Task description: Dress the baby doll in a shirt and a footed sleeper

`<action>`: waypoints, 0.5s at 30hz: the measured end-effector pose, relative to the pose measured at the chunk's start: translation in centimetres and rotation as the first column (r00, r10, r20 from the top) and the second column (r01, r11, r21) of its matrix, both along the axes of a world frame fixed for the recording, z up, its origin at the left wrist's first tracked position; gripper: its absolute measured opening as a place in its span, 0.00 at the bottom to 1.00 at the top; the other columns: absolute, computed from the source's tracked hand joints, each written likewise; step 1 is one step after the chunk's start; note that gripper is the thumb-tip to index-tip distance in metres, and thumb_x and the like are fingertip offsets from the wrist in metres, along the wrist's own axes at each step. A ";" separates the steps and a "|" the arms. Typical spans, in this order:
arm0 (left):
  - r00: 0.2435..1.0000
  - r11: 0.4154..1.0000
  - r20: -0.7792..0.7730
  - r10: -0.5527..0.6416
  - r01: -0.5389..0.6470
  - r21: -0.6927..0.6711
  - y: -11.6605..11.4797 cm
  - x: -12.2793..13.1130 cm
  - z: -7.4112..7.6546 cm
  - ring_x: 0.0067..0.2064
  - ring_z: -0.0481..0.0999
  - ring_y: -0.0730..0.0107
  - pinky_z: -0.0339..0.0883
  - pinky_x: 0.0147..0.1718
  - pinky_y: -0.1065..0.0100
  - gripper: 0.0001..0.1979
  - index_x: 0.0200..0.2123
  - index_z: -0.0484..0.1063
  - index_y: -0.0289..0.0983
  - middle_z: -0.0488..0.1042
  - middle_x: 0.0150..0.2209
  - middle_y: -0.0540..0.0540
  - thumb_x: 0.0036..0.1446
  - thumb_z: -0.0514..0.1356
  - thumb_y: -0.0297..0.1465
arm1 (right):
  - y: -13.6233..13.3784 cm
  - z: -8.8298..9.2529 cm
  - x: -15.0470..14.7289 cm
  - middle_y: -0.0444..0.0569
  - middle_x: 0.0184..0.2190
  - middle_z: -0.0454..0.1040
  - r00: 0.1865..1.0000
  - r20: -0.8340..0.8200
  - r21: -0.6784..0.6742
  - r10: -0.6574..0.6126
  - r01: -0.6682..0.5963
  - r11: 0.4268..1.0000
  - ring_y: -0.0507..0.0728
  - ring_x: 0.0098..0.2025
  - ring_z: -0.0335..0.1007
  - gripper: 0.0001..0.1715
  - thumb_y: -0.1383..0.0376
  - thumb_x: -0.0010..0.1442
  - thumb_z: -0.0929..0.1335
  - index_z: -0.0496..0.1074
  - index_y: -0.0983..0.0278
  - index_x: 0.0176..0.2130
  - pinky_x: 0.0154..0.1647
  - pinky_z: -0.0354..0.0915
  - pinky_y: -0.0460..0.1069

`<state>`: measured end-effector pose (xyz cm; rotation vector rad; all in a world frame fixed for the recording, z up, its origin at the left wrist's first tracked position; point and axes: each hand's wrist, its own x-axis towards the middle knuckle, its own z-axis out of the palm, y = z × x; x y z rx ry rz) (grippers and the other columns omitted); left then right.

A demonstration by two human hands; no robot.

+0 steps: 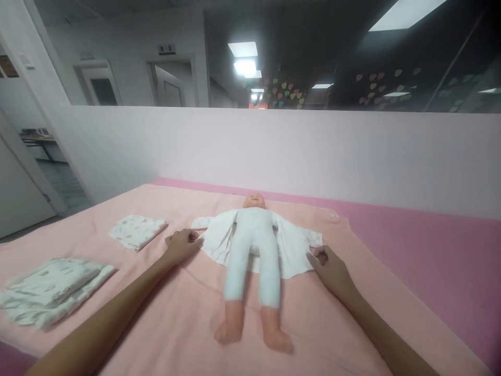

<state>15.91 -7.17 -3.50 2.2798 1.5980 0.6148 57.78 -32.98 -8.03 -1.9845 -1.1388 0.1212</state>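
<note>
A baby doll (254,235) with a white cloth body lies on its back, head away from me and feet toward me. Beneath and beside it a white baby shirt (295,253) is spread open, its sleeves reaching out to both sides. My left hand (183,245) pinches the shirt's left edge. At the opposite edge, the curled fingers of my right hand (329,263) grip the shirt's right corner. The doll's arms are hidden, apparently by the shirt.
A pink blanket (168,324) covers the table under the doll. To the left lie a small folded printed cloth (136,231) and a thicker stack of folded printed cloths (55,287). A white low wall (293,151) with glass above stands behind the table.
</note>
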 end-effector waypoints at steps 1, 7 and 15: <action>1.000 1.000 0.004 -0.006 0.006 -0.011 -0.1 0.0 0.1 0.51 0.74 0.47 0.54 0.55 0.49 0.17 0.36 0.74 0.41 0.80 0.40 0.46 0.56 0.59 0.48 | -0.1 0.0 -0.1 0.46 0.34 0.77 0.999 -0.037 0.015 -0.017 0.018 1.000 0.58 0.34 0.72 0.22 0.44 0.59 0.68 0.68 0.59 0.38 0.39 0.66 0.53; 0.999 1.000 0.027 -0.017 0.017 0.000 -0.5 0.1 0.3 0.46 0.75 0.51 0.54 0.55 0.49 0.15 0.37 0.72 0.40 0.80 0.36 0.46 0.57 0.57 0.45 | 0.0 -0.5 0.6 0.50 0.41 0.77 0.979 -0.200 0.175 0.050 -0.015 0.984 0.58 0.38 0.73 0.27 0.46 0.53 0.73 0.68 0.60 0.43 0.43 0.69 0.54; 0.998 0.997 0.025 -0.065 0.064 0.030 -0.9 0.1 0.0 0.47 0.74 0.51 0.54 0.55 0.49 0.13 0.38 0.71 0.40 0.79 0.36 0.46 0.60 0.57 0.43 | 0.1 -0.2 0.0 0.51 0.41 0.75 0.938 -0.341 0.216 0.064 0.012 0.976 0.58 0.40 0.72 0.32 0.46 0.54 0.75 0.69 0.62 0.49 0.41 0.70 0.53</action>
